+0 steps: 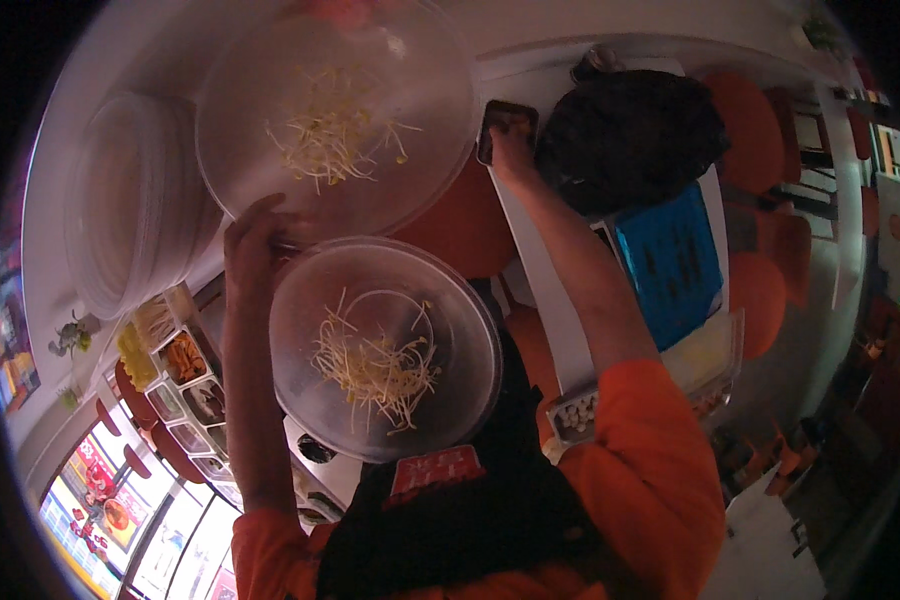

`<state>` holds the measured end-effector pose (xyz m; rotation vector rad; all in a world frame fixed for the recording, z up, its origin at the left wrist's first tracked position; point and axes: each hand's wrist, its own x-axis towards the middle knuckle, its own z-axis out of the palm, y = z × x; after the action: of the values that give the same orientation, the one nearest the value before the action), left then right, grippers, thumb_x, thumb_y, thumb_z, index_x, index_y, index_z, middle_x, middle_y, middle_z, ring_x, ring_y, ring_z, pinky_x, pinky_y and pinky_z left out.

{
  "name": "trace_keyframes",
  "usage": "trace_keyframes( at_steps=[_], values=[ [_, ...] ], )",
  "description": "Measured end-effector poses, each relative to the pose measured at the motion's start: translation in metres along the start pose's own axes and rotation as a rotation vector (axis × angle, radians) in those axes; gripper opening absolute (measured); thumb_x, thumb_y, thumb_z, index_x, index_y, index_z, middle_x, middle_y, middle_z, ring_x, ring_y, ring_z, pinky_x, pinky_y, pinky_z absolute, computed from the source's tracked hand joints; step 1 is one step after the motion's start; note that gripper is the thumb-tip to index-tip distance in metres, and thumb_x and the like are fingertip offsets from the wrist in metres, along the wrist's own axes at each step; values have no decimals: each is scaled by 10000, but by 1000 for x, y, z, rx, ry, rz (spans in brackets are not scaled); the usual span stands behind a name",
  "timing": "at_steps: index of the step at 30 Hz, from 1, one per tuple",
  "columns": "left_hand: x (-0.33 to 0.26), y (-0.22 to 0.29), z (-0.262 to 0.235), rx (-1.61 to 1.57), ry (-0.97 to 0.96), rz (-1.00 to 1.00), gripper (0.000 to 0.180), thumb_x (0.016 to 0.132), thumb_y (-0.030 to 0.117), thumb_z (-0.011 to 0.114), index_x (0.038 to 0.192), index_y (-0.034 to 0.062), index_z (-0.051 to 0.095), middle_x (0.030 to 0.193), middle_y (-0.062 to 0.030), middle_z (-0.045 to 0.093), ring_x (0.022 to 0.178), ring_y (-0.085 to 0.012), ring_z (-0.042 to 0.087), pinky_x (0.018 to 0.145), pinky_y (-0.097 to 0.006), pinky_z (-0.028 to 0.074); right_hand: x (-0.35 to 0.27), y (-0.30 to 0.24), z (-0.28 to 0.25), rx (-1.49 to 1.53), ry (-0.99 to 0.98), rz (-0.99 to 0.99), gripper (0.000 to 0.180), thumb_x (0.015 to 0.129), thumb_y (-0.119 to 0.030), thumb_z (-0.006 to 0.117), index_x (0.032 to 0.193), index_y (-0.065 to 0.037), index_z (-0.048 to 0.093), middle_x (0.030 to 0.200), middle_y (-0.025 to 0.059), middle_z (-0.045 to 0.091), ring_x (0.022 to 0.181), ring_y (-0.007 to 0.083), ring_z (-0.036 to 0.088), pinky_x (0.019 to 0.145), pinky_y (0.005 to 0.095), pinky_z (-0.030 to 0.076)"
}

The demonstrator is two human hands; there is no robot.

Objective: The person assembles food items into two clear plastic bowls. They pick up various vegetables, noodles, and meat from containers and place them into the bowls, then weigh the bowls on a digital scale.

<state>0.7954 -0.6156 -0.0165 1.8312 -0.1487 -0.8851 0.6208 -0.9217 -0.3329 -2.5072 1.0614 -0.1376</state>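
Food counter seen from above, dim warm light; pale counter surface (90,130) curves along the left, orange rounded stools (760,300) to the right.

Stack of clear round plates (130,215) sits at left on the counter. Upper clear bowl (340,110) holds a loose scatter of bean sprouts. Lower clear bowl (385,345), nearer the person, also holds sprouts, heaped at centre.

Black bag (630,130) lies on the white ledge at right; blue rectangular package (670,265) just below it. Row of small square topping containers (185,375) runs down the left, with bright backlit menu signs (100,485) under them, red and yellow.

Left hand (260,245) grips the rim where the two bowls meet, fingers curled. Right hand (512,150) reaches up to a small dark tray (508,118), fingers closed on its edge.
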Motion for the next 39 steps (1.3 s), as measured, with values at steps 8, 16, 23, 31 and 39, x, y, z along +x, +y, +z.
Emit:
trace_keyframes(
  at_steps=[8,16,23,31,39],
  values=[
    [2,-11,-9,132,-3,31,359,866,178,474,1145,-27,572,906,-106,685,657,-131,606,554,-256,485,-9,4,-30,590,38,33,253,862,-151,537,1024,44,540,1012,225,582,945,345,580,829,433,456],
    [12,-19,-7,21,34,-38,371,872,183,483,1164,-31,564,884,-125,679,649,-155,622,530,-266,491,-5,9,-12,52,8,-106,279,666,-50,691,921,-6,587,925,209,609,894,384,582,765,451,479],
    [6,-13,-7,51,29,-31,378,862,161,490,1180,-37,547,877,-143,676,664,-167,631,545,-277,509,-3,-2,-8,33,20,-56,350,654,-58,699,983,-21,584,880,210,616,875,397,588,765,453,492],
    [13,-16,2,-42,1,-36,342,872,178,509,1144,-21,572,871,-137,675,652,-169,624,538,-270,501,-6,-40,-157,947,124,285,165,761,-147,658,873,-40,601,685,68,644,623,163,640,596,286,507],
    [20,-14,17,-115,-56,-1,305,884,194,504,1088,-18,584,834,-117,661,622,-175,618,525,-283,518,2,-168,-254,866,60,-319,248,857,-217,657,1050,-64,631,942,71,671,816,155,652,782,292,522]
  ],
)
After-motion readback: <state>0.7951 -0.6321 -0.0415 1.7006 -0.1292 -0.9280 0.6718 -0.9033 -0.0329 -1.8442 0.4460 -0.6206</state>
